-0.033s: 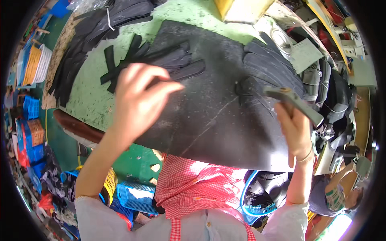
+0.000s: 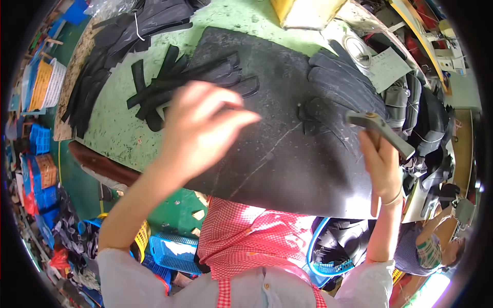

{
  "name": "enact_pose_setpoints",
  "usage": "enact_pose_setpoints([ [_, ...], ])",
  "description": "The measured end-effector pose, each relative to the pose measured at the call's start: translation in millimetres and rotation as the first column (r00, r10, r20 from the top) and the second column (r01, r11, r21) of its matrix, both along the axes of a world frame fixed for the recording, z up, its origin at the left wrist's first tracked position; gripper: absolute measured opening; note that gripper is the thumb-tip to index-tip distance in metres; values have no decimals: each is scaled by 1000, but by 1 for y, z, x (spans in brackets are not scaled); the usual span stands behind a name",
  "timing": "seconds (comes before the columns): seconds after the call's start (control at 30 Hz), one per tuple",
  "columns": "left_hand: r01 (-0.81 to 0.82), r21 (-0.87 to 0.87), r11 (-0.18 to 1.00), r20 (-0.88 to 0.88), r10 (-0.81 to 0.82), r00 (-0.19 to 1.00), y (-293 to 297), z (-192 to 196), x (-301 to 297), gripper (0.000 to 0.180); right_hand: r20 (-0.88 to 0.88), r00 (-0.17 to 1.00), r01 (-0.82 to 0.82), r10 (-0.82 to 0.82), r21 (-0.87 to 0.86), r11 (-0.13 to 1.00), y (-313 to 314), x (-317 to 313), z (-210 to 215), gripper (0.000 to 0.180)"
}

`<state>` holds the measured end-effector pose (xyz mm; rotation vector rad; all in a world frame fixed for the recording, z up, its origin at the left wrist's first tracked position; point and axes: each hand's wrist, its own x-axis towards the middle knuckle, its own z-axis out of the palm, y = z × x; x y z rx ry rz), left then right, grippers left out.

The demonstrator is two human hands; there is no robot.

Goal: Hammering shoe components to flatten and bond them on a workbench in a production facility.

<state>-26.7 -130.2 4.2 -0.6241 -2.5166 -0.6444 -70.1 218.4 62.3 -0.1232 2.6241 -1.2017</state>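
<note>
My left hand (image 2: 197, 133) is over the left part of the dark board (image 2: 277, 169), blurred by motion. Its fingers are half curled with the thumb apart, and nothing shows between them. Beyond it lies a loose heap of black strips (image 2: 205, 77). At the board's right side my right hand (image 2: 382, 167) is closed round the handle of a hammer (image 2: 381, 128), its grey metal head above my fingers. Small black pieces (image 2: 312, 115) lie on the board left of the hammer. Behind them is a fanned stack of black pieces (image 2: 341, 77).
More black strips (image 2: 92, 97) line the green table's (image 2: 115, 123) left side. A yellow container (image 2: 308, 13) stands at the back. Tied black bundles (image 2: 431, 118) are at the right. Blue baskets (image 2: 174, 251) sit below the table. Another person (image 2: 436, 241) is at the far right.
My left hand has moved right across the board, uncovering more of the strips at its left. The hammer in my right hand has shifted slightly right.
</note>
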Motion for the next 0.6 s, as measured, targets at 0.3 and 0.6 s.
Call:
enact_pose_setpoints([
  [0.3,381,-8,924,50,-380,923,155,-20,-53,15,132,973,199,-191,-48,979,54,36,12,27],
  [0.6,353,37,935,348,-343,873,71,9,23,34,61,948,-313,312,4,950,54,81,11,13],
])
